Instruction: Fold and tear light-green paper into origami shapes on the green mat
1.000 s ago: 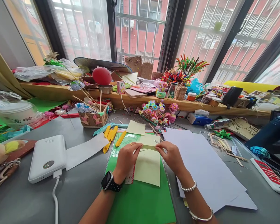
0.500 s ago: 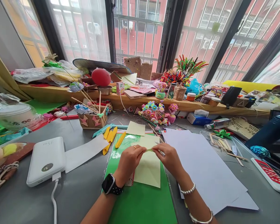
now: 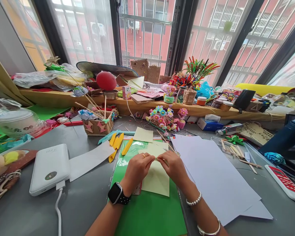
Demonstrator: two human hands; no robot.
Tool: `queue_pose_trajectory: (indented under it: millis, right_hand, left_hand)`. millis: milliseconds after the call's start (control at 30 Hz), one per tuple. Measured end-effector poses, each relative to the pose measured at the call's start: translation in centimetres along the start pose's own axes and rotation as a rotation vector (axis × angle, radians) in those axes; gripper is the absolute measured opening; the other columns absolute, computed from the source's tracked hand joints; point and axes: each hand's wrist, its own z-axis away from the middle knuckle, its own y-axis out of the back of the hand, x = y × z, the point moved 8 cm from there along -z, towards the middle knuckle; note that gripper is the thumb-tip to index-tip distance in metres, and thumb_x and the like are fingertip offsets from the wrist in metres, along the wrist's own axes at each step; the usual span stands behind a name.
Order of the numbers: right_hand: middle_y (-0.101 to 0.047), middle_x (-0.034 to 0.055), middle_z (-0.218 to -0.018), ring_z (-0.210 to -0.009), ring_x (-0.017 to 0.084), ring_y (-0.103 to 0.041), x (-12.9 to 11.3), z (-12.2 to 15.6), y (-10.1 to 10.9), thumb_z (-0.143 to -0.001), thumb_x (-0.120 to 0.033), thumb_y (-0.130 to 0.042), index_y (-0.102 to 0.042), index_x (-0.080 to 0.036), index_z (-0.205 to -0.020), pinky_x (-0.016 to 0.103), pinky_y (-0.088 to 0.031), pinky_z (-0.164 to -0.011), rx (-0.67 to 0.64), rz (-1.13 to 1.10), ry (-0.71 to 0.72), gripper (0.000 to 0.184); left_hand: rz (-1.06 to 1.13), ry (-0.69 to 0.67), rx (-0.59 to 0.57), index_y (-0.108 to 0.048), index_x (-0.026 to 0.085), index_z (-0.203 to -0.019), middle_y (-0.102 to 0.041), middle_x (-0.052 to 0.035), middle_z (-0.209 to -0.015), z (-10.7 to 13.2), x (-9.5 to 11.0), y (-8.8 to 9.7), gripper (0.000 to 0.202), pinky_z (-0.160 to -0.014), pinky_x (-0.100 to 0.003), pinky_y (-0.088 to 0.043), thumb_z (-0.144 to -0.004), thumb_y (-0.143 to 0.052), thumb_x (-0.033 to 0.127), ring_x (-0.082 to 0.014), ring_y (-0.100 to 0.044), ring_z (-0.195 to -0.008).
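Note:
My left hand (image 3: 139,168) and my right hand (image 3: 172,165) meet fingertip to fingertip over the green folder. Both pinch a small pale yellow paper strip (image 3: 156,159), mostly hidden by the fingers. Below them lies a pale yellow paper sheet (image 3: 156,182) on the green folder (image 3: 149,213). A smaller yellow paper piece (image 3: 143,134) rests at the folder's top edge. Beside my right hand, a thin metal tool (image 3: 177,153) shows in part, perhaps scissors. Several folded yellow paper pieces (image 3: 127,147) lie at the folder's upper left.
White paper sheets (image 3: 216,177) lie to the right. A white power bank (image 3: 49,170) with a cable and a grey-white paper strip (image 3: 90,161) sit left. A decorated cardboard box (image 3: 98,126) with sticks stands behind. Craft items crowd the sill (image 3: 147,106).
My fingertips have come closer together, so less of the paper strip shows between them. My right hand has shifted slightly left.

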Motion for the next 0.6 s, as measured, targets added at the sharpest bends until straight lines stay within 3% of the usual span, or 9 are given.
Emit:
queue_pose_trajectory:
  millis: [333,467,533,600]
  right_hand:
    - [-0.064,0.0028,-0.073,-0.072,0.017,-0.054,1.5,0.0,1.5,-0.078,-0.016,-0.05,-0.062,-0.019,-0.076,0.027,-0.039,-0.066,0.076,0.081,-0.065,0.012]
    - [-0.065,0.0035,-0.074,-0.072,0.017,-0.055,1.9,0.0,1.7,-0.077,-0.014,-0.05,-0.062,-0.018,-0.076,0.027,-0.039,-0.066,0.088,0.128,-0.079,0.013]
    - [-0.065,0.0037,-0.074,-0.072,0.018,-0.054,1.8,0.0,1.7,-0.077,-0.014,-0.05,-0.062,-0.018,-0.076,0.028,-0.039,-0.066,0.085,0.142,-0.064,0.013]
    - [-0.065,0.0033,-0.074,-0.072,0.017,-0.054,1.1,0.0,1.3,-0.078,-0.015,-0.05,-0.062,-0.019,-0.077,0.027,-0.038,-0.066,0.06,0.122,-0.008,0.013]
  left_hand:
    - [0.052,0.109,0.158,-0.06,0.015,-0.09,-0.064,-0.0054,-0.084,0.1,-1.1,1.1,0.02,-0.066,-0.027,-0.046,-0.08,-0.042,0.014,-0.017,-0.059,-0.075]
    - [-0.003,0.174,0.301,-0.06,0.013,-0.089,-0.065,-0.0069,-0.082,0.3,-1.9,2.3,0.02,-0.066,-0.028,-0.046,-0.081,-0.042,0.015,-0.0183,-0.059,-0.075]
    - [-0.006,0.147,0.351,-0.058,0.013,-0.094,-0.064,-0.0079,-0.086,0.3,-1.7,2.8,0.02,-0.07,-0.029,-0.046,-0.081,-0.043,0.016,-0.0184,-0.058,-0.079]
    - [0.004,0.036,0.298,-0.057,0.015,-0.098,-0.063,-0.0073,-0.09,0.0,-0.6,2.4,0.022,-0.074,-0.03,-0.045,-0.08,-0.045,0.019,-0.0185,-0.057,-0.083]
